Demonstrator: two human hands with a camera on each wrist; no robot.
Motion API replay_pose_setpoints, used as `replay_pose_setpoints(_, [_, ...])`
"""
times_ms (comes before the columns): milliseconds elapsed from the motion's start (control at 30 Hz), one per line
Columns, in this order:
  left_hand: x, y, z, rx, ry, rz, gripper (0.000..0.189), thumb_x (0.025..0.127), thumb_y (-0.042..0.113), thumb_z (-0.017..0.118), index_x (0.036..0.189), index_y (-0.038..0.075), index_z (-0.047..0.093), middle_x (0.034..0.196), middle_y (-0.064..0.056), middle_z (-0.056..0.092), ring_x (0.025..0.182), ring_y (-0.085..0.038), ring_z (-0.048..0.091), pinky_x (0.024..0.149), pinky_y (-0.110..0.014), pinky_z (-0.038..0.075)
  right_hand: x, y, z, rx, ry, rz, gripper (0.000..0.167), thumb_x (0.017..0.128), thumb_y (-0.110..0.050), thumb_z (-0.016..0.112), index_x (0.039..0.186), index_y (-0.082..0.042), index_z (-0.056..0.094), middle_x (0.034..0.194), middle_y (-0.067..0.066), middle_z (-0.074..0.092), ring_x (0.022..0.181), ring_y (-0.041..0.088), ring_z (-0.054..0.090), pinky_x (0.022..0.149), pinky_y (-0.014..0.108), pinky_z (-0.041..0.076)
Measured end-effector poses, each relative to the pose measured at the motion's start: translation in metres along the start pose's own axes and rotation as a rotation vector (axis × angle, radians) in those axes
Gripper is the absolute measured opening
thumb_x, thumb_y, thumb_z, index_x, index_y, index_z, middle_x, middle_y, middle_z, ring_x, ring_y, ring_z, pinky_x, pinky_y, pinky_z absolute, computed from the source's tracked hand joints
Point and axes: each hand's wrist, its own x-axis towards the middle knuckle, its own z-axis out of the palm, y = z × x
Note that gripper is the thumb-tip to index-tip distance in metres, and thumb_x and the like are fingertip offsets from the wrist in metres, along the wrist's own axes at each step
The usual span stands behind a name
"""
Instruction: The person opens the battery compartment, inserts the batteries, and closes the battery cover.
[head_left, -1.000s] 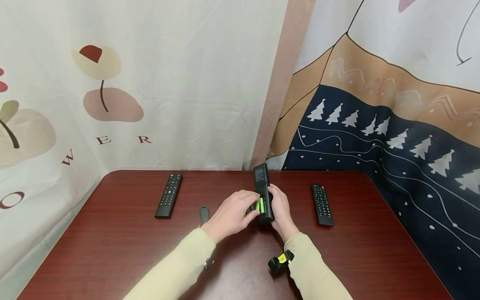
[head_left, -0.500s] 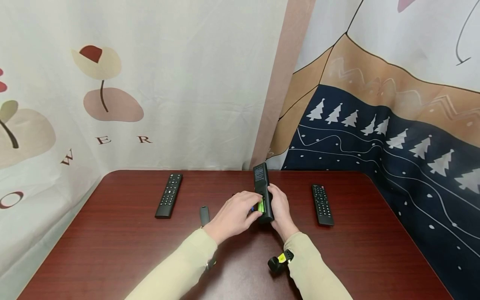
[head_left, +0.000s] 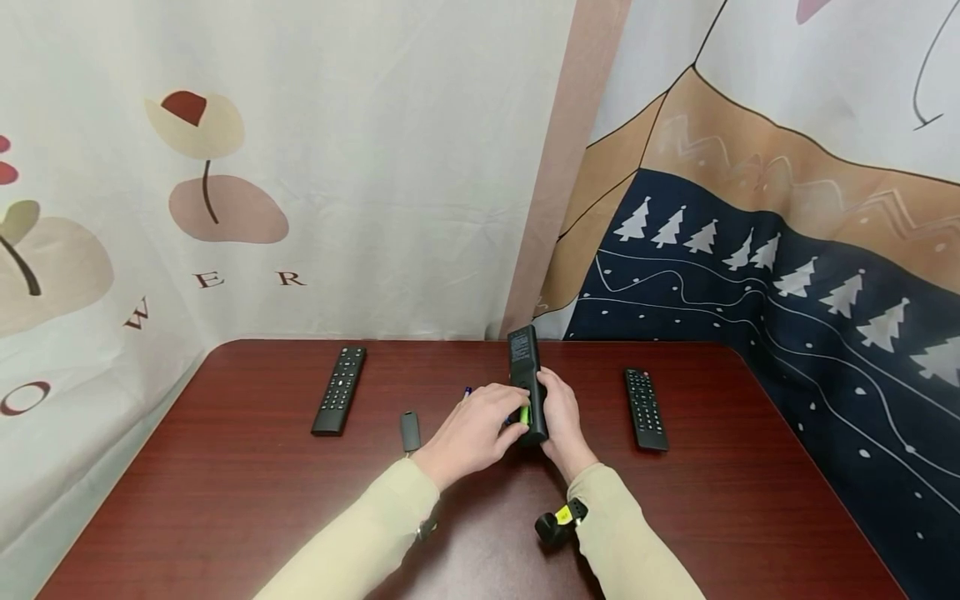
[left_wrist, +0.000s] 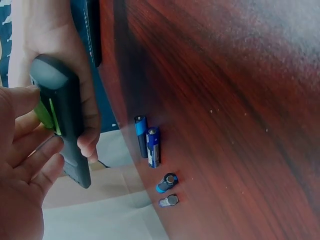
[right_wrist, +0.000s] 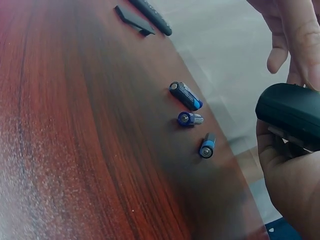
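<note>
Upright above the table, a black remote control (head_left: 522, 354) is gripped by my right hand (head_left: 562, 417) from its right side, its labelled back facing me. Green batteries show in the opened compartment at its lower end. My left hand (head_left: 471, 433) reaches in from the left, thumb and fingers pinching a green battery (left_wrist: 44, 114) that sticks partly out of the compartment in the left wrist view. A second sliver of green shows beside it. In the head view, my left fingers hide most of the compartment.
Several blue-and-black batteries (left_wrist: 153, 147) lie on the table beyond my left hand. Left of that hand is a grey battery cover (head_left: 409, 431). Other black remotes lie at left (head_left: 339, 392) and right (head_left: 646, 410). Curtains hang behind the table's far edge.
My left hand has shifted slightly right, further over the compartment, so less green shows in the head view. The right hand and the remote control have stayed nearly still.
</note>
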Motion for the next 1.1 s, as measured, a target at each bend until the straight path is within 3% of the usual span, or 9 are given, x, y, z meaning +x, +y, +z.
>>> replay_pose_setpoints(700, [-0.0013,0.0003,0.0051,-0.027,0.031,0.021,0.030,0.095,0.015,0.076,0.123,0.005,0.074,0.125,-0.007,0.073,0.119,-0.024,0.066,0.104,-0.036,0.052,0.0005,-0.0005,-0.0017,0.042,-0.025,-0.010,0.047,0.108,-0.022,0.037,0.149,-0.003,0.050,0.126,0.024,0.063,0.092,0.018,0.067,0.081,0.028,0.056])
replay_pose_setpoints(1100, [0.0015,-0.0024,0.0037,-0.046,0.064,-0.001,0.029,0.092,0.018,0.079,0.118,0.005,0.075,0.117,-0.006,0.074,0.115,-0.021,0.066,0.098,-0.036,0.055,0.0002,-0.0002,-0.0016,0.001,0.000,0.023,0.047,0.108,-0.024,0.038,0.150,-0.007,0.050,0.139,0.018,0.055,0.099,0.017,0.060,0.082,0.026,0.053])
